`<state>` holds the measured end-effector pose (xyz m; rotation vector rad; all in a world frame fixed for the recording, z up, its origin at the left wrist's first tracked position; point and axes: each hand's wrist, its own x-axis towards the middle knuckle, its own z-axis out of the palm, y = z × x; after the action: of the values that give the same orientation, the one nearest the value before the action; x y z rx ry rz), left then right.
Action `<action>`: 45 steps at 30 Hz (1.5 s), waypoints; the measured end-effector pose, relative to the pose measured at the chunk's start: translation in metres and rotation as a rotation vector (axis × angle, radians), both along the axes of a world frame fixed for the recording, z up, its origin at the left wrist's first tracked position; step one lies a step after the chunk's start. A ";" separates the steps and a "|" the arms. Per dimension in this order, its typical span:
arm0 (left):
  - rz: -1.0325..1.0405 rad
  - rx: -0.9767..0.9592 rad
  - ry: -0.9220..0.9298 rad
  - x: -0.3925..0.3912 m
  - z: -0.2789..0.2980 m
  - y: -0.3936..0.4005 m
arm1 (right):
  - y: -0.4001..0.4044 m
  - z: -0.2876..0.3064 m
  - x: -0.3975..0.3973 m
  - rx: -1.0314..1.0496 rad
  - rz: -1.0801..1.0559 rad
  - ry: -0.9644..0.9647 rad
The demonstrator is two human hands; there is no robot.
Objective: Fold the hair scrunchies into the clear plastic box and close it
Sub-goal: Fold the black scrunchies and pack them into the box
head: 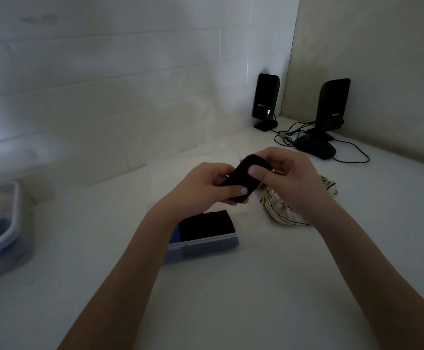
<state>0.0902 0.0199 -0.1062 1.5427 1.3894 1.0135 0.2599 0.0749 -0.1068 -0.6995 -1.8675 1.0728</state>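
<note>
Both hands hold a black scrunchie, folded flat, above the table. My left hand grips its lower end with the thumb on top, and my right hand pinches its upper end. Below them stands the open clear plastic box, with a black scrunchie and a blue one inside. The box's clear lid lies open behind it, hard to make out. A cream scrunchie with dark stripes lies on the table right of the box, partly hidden by my right wrist.
A lidded clear container with items inside stands at the left edge. Two black speakers with cables and a black mouse sit in the far right corner. White walls bound the table behind and to the right.
</note>
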 end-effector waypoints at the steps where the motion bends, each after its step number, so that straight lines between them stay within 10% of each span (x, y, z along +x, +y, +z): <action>1: 0.037 0.041 0.063 -0.001 -0.001 0.001 | -0.001 0.001 0.000 -0.019 0.017 0.021; 13: -0.027 0.330 0.753 0.000 -0.011 0.003 | -0.018 -0.006 0.010 0.457 0.059 -0.510; 27: -0.062 0.246 0.918 -0.004 -0.018 0.010 | -0.012 0.014 -0.014 0.613 0.268 -1.162; 37: -0.097 0.255 0.819 -0.008 -0.021 0.011 | -0.010 0.014 -0.011 0.413 0.345 -1.069; 45: -0.033 0.199 0.824 -0.007 -0.019 0.008 | -0.014 0.016 -0.018 0.806 0.180 -1.307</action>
<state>0.0827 0.0282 -0.1253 2.2671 1.8204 0.4984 0.2421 0.0606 -0.0911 -0.7835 -3.1714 -0.3136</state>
